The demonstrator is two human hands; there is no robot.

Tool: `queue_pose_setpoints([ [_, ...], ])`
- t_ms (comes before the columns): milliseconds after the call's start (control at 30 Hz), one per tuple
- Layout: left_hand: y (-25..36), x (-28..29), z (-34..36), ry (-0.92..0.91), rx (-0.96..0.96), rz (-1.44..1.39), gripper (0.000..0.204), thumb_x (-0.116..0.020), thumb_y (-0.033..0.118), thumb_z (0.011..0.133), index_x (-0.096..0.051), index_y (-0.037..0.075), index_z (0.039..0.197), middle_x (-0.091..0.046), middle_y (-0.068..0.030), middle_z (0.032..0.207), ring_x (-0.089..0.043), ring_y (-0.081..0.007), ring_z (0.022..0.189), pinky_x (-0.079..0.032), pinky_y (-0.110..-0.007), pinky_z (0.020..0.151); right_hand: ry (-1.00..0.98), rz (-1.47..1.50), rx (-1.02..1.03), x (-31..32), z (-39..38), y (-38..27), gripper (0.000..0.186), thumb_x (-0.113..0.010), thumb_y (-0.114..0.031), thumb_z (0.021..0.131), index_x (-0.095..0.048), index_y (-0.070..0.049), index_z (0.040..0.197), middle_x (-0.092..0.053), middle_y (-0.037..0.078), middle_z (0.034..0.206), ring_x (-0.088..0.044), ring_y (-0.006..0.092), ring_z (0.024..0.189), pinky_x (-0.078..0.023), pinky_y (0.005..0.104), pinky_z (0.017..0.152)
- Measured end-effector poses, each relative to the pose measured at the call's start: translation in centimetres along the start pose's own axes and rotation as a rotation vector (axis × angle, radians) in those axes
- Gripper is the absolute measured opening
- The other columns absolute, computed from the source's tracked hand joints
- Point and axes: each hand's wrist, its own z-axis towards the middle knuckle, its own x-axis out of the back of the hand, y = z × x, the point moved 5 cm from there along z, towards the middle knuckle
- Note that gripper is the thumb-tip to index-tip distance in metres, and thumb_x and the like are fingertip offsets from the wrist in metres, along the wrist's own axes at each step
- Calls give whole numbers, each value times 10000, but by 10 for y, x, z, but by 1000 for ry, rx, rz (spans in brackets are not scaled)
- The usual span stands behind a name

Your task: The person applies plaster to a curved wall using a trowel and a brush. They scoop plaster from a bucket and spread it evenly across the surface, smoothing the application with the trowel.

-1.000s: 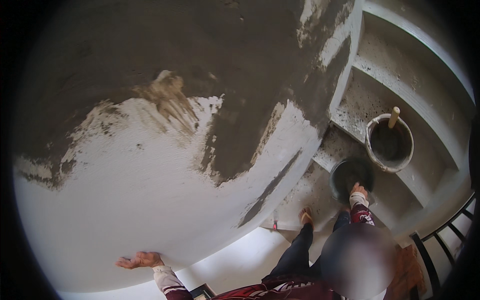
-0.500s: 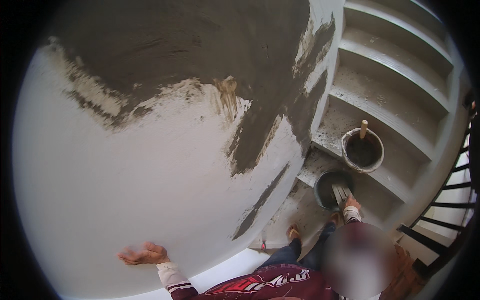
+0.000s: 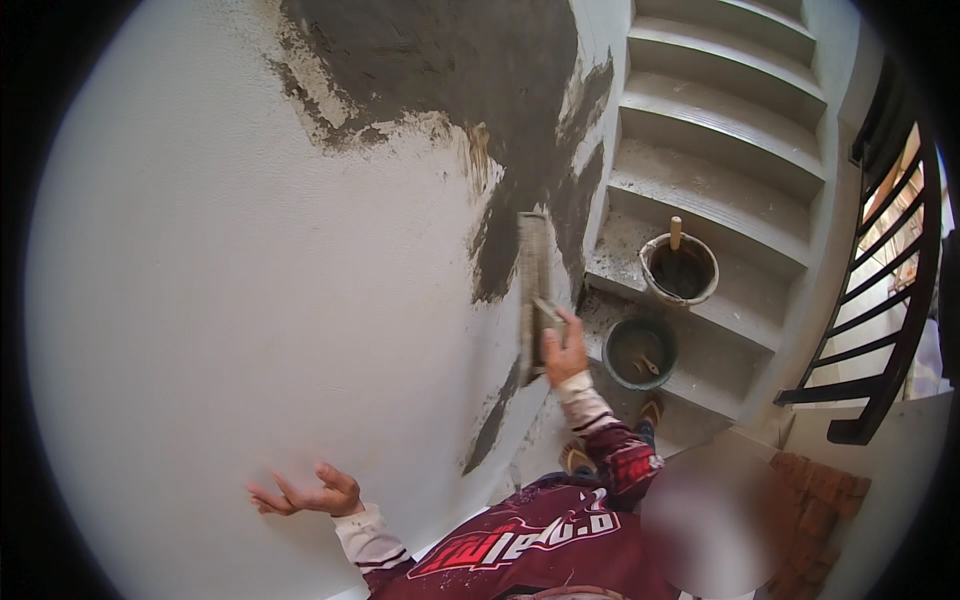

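Note:
A long, narrow plastering float (image 3: pixel 533 290) is in my right hand (image 3: pixel 565 350), the fingers closed round its handle. Its blade lies along the pale wall (image 3: pixel 330 300) at the right edge of a dark grey plaster patch (image 3: pixel 450 60). My left hand (image 3: pixel 310 492) is held up by the lower part of the wall, its fingers spread with nothing in them. Whether it touches the wall I cannot tell. Below the float and to its right, a dark bucket (image 3: pixel 612 378) stands on a step with a small brush (image 3: pixel 650 367) in it.
A white-rimmed bucket (image 3: pixel 648 280) of dark mix, with a wooden handle (image 3: pixel 676 233) sticking up, stands one step higher. Pale stairs (image 3: pixel 715 150) rise at the right, spattered with plaster. A dark railing (image 3: pixel 900 360) bounds the far right. Reddish bricks (image 3: pixel 815 510) lie low at the right.
My right hand has gone from the dark bucket up and left to the wall with the float. My left hand's fingers have spread. The view has shifted.

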Motion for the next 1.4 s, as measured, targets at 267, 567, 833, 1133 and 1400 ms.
queue_pose_setpoints([
  [267, -36, 26, -20, 30, -36, 121, 527, -451, 372, 928, -339, 49, 1330, -244, -247, 1461, -145, -376, 1392, -41, -559, 1098, -32, 134, -51, -111, 53, -42, 430, -457, -147, 908, -396, -70, 1326, -534, 203, 1257, -482, 382, 1206, -374, 401, 1024],
  [567, -23, 5, -20, -59, -71, 258, 520, -436, 414, 946, -371, 70, 1330, -267, -209, 1457, -209, -380, 1365, -127, -555, 1079, -23, 62, 259, -110, 41, -18, 538, -493, -69, 855, -331, 1, 1364, -476, 262, 1309, -478, 387, 1217, -381, 409, 1015],
  [833, -26, 4, -24, -98, -71, 398, 534, -405, 431, 950, -381, 36, 1308, -241, -227, 1459, -251, -381, 1338, -161, -553, 1073, -128, 265, -316, -78, 195, -74, 422, -470, -140, 876, -391, -74, 1285, -620, 236, 1031, -639, 384, 803, -520, 429, 707],
  [1133, -26, 7, -15, -165, -99, 413, 526, -426, 427, 944, -384, 62, 1320, -250, -218, 1452, -245, -383, 1338, -186, -562, 1058, -179, 123, -89, -113, -24, -24, 492, -488, -39, 802, -428, -37, 1290, -537, 239, 1242, -519, 363, 1177, -390, 414, 1005],
  [1400, -27, -1, -19, -123, -110, 414, 530, -414, 413, 944, -383, 18, 1296, -262, -241, 1436, -251, -387, 1336, -202, -538, 1077, -1, 143, -250, -61, 248, -82, 438, -458, -119, 837, -424, -51, 1268, -607, 153, 805, -598, 226, 553, -531, 348, 552],
])
